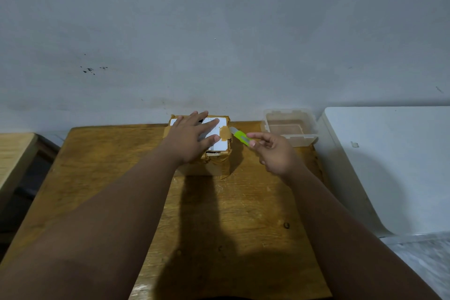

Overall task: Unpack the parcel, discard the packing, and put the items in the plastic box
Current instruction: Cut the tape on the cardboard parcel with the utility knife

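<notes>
My left hand [192,139] lies flat on top of the parcel [219,168], fingers straight and spread over its white label [223,145], pressing it down to steady it. The parcel sits at the far edge of the wooden table [109,178], close to the wall, and brown tape wraps its top and corners. There is a dark, ragged gap under the front edge of the label, but I judge the parcel not yet opened. The flaps are down and nothing has come out.

Just right of it is the green cutter [239,136], its pale tip at the parcel's top right edge. I cannot tell whether the blade has entered the tape. My right hand [275,153] pinches the cutter's handle between thumb and curled fingers.

Further right, near the table's far right corner, stands the clear plastic box [305,138], lidless, and as far as I can see it holds nothing.

So I reckon I am at the very first step. Slitting the tape, lifting the items out, throwing away the packing and filling the plastic box are all left to do.

By count: one parcel, one label, one cutter, one plastic box, two hands.
</notes>
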